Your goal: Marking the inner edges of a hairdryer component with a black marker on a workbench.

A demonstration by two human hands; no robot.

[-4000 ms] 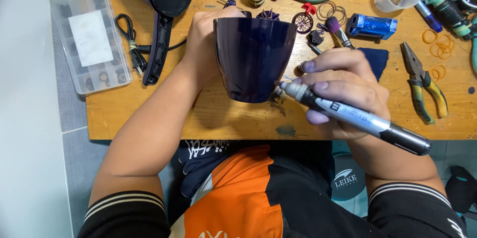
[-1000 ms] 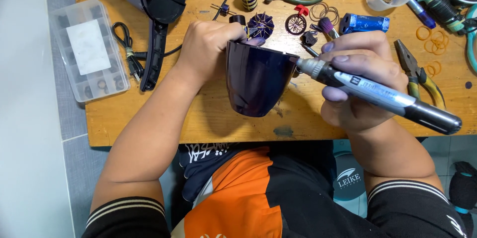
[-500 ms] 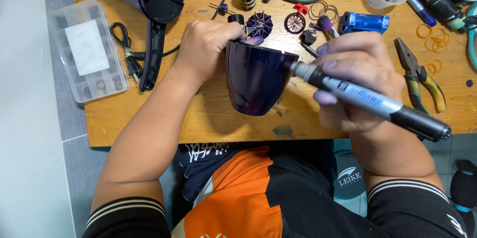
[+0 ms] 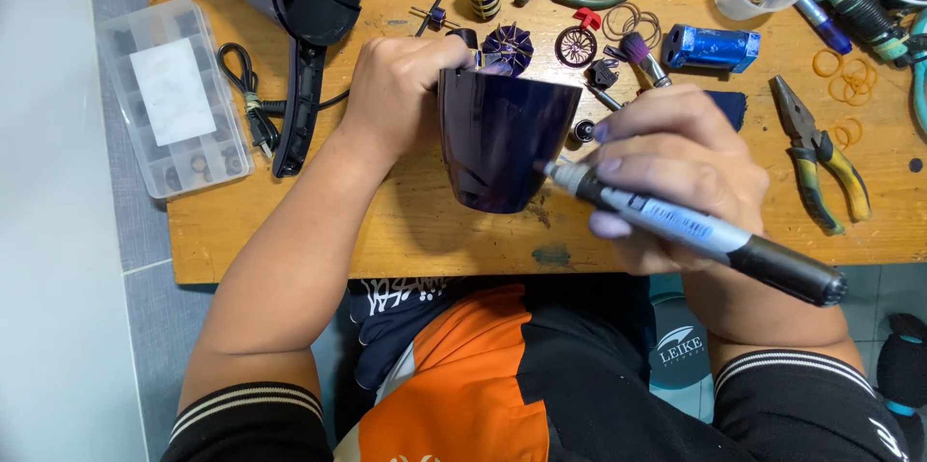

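Left hand (image 4: 401, 95) wrapped tight around the wide end of a dark purple plastic shell (image 4: 502, 139), held just above the wooden table (image 4: 386, 221). Right hand (image 4: 676, 168) closed on a marker pen (image 4: 690, 230), tip touching the shell's side, or nearly, hard to tell. Behind the shell, a small purple fan wheel (image 4: 507, 45). Off to the right, yellow-handled pliers (image 4: 821, 158). Far left, a clear parts box (image 4: 174, 95)
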